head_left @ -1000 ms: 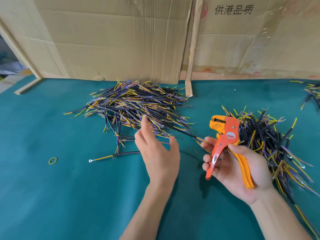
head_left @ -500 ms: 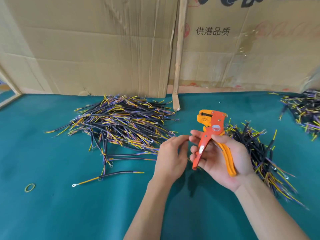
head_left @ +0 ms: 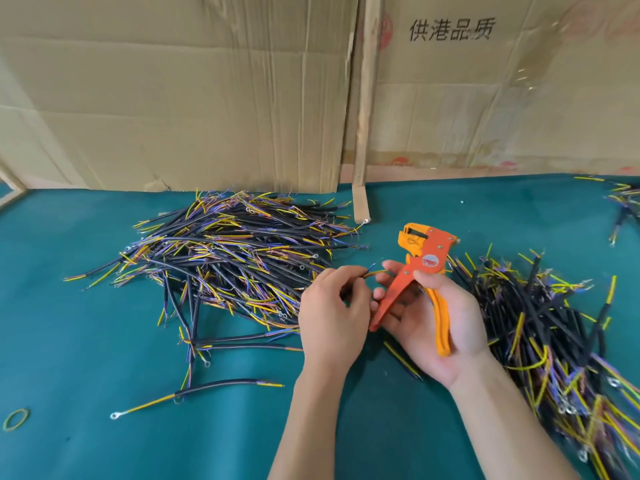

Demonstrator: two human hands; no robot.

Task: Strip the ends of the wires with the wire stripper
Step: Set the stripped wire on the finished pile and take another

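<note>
Left hand [head_left: 332,306] pinching wire [head_left: 375,273], right hand [head_left: 433,320] gripping stripper [head_left: 415,271]

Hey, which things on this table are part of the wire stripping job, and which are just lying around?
In use:
- wire stripper, held in right hand
- wire, pinched by left hand
- left wire pile
- right wire pile

Lying about:
- rubber band
- cardboard sheets
- wooden strip

Printed characters on the cardboard backdrop

Four black Chinese characters, 供港品质, stand on the right cardboard sheet [head_left: 450,29] at about one o'clock. A round red-and-white label sits on the wire stripper [head_left: 430,260] near the centre; its print is too small to read. No other legible writing shows.
</note>
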